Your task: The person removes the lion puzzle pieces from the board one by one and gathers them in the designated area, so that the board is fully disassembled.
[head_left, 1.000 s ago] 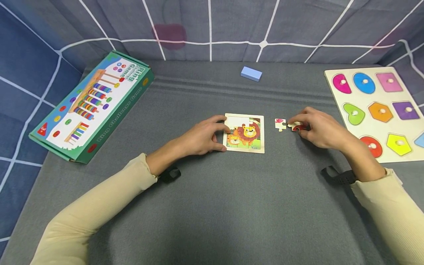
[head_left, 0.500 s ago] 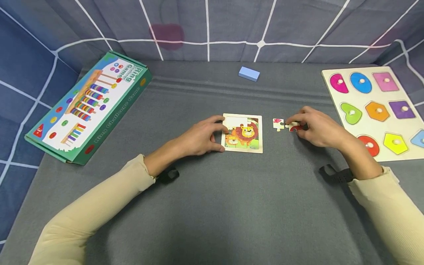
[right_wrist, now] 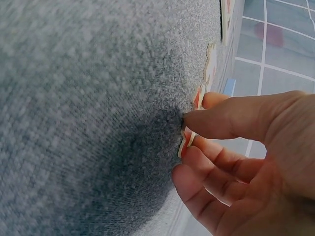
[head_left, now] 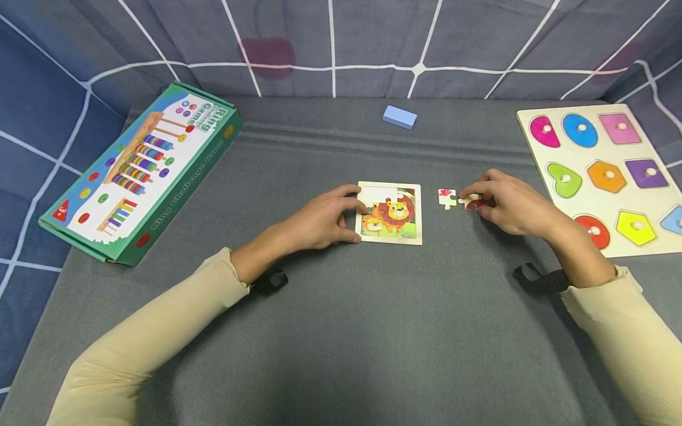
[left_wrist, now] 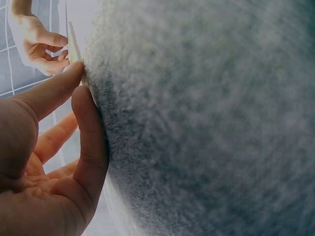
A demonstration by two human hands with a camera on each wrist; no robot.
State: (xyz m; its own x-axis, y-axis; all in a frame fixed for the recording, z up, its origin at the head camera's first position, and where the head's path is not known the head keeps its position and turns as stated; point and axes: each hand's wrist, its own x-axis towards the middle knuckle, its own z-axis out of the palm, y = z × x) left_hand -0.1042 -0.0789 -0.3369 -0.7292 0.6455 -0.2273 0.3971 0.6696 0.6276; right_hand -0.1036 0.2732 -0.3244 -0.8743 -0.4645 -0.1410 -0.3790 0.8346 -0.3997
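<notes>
A small square wooden jigsaw board (head_left: 418, 216) lies flat on the grey cloth, with a lion picture and a blank white area at its upper left. My left hand (head_left: 326, 219) grips the board's left edge, fingertips near the upper corner and thumb near the lower one. To the right, my right hand (head_left: 512, 204) pinches a red and cream jigsaw piece (head_left: 471, 202) low over the cloth; the fingers hide part of it. In the right wrist view, the thumb covers the middle of that piece. Just left of it lies another jigsaw piece (head_left: 446, 199), white with pink.
A knob-puzzle board (head_left: 583, 231) with coloured shapes lies at the right, close to my right forearm. A green ring-game box (head_left: 144, 171) sits at the left. Near the back is a blue block (head_left: 399, 117). Behind stands a hanging blue checked cloth (head_left: 373, 41).
The head view has shifted slightly, so everything appears a little further left. Both hands keep nearly the same places on the board and the piece.
</notes>
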